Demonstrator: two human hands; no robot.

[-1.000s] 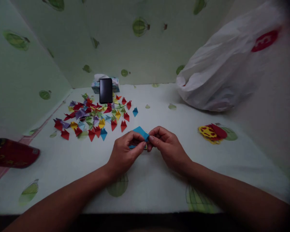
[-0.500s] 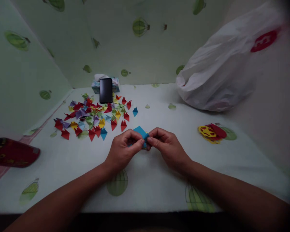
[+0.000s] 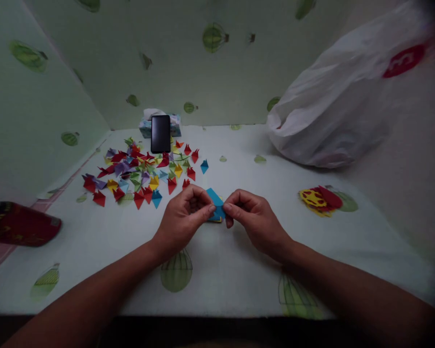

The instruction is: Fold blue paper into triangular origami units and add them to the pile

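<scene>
Both hands meet at the middle of the table over a small blue paper piece [image 3: 216, 202]. My left hand [image 3: 185, 218] pinches its left side with curled fingers. My right hand [image 3: 252, 218] pinches its right edge with thumb and forefinger. Under the hands lies a small stack of paper squares [image 3: 215, 219], only partly visible. A spread of several folded paper triangles [image 3: 145, 171] in red, yellow, blue, purple and green lies to the far left of the hands.
A black phone [image 3: 160, 134] leans on a tissue box [image 3: 145, 126] at the back. A white plastic bag [image 3: 340, 101] fills the right rear. Red and yellow paper pieces [image 3: 321, 198] lie at right. A red case [image 3: 20, 224] lies at the left edge.
The blue paper has been folded narrower and stands more upright between my fingers. Both hands stay in nearly the same spot, shifted slightly.
</scene>
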